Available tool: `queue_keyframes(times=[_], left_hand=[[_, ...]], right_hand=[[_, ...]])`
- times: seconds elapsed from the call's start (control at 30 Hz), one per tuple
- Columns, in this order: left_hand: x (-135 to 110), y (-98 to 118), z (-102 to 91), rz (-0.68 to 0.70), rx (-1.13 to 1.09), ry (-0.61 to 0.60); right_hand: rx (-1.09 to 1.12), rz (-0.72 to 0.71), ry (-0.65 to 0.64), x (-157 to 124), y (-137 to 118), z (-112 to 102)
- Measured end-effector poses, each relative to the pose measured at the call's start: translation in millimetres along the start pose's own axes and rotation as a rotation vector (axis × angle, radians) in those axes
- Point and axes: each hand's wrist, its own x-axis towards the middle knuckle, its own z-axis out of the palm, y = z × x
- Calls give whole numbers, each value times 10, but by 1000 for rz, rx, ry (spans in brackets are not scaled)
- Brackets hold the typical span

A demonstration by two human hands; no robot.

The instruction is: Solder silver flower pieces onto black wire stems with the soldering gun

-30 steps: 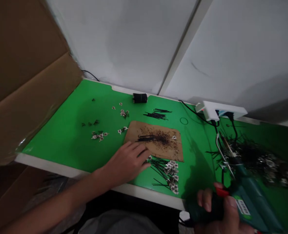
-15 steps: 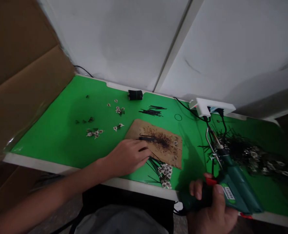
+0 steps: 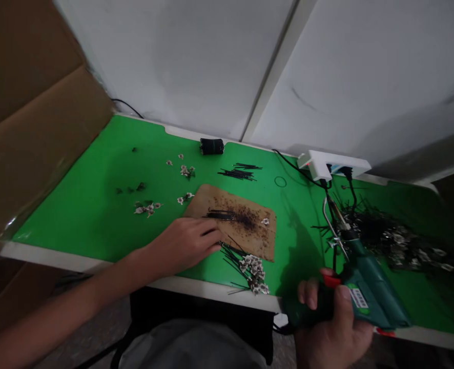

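Note:
My left hand (image 3: 186, 241) rests palm down on the green table top (image 3: 96, 210), fingers curled at the near left edge of a scorched brown cardboard pad (image 3: 234, 220). Its fingertips touch thin black wires that run from a bunch of small white flowers (image 3: 253, 269) just to its right. Whether the fingers pinch a wire I cannot make out. My right hand (image 3: 332, 323) grips a green soldering gun (image 3: 359, 292) with a red trigger, held over the table's near edge, its metal tip (image 3: 332, 218) pointing away.
A white power strip (image 3: 332, 165) with black plugs sits at the back right. A tangled heap of black wires and flowers (image 3: 396, 238) lies right. A black spool (image 3: 211, 146), loose black wires (image 3: 238, 174) and scattered flowers (image 3: 148, 207) lie further back. Cardboard sheet (image 3: 38, 118) stands left.
My left hand has drawn slightly left and nearer along the pad's edge. The view has shifted, and the soldering gun in my right hand has tilted a little.

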Motion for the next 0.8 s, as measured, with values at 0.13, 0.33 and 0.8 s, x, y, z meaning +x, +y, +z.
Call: queue_keyframes(times=[0.13, 0.33, 0.8], left_hand=[[26, 24, -22, -12, -5, -15], [47, 81, 22, -24, -6, 33], [-103, 127, 15, -130, -149, 51]], right_hand=[[-1, 21, -49, -41, -43, -15], [-42, 93, -125, -324, -230, 235], [-45, 232, -124, -763, 277, 777]])
